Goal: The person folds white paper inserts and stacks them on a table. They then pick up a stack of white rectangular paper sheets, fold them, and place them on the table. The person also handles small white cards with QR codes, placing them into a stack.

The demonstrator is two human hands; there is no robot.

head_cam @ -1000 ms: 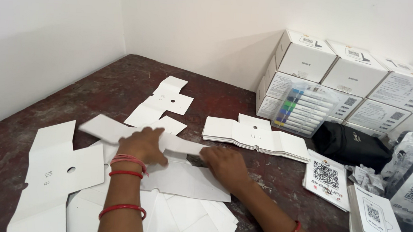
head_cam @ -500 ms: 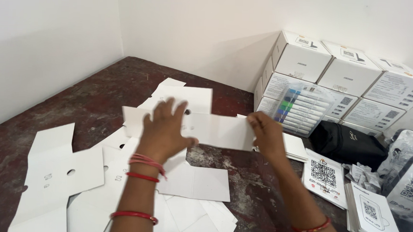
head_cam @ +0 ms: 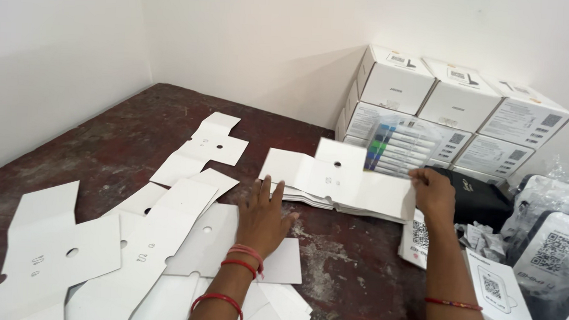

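White boxes [head_cam: 460,98] stacked by the wall, black pouch [head_cam: 480,197].

Two hands show, the left hand [head_cam: 263,218] and the right hand [head_cam: 433,194], both beside the stack of folded cards [head_cam: 342,182]. Left of that stack, at least five flat white cardboard cut-outs [head_cam: 157,238] lie overlapping; their exact number cannot be told. Behind the stack, about six white boxes [head_cam: 460,98] are piled in two rows. Right of it sits one black pouch [head_cam: 480,199], with several printed packets [head_cam: 501,298] beyond, too overlapped to count. Three red bangles [head_cam: 240,267] ring the left wrist, one the right
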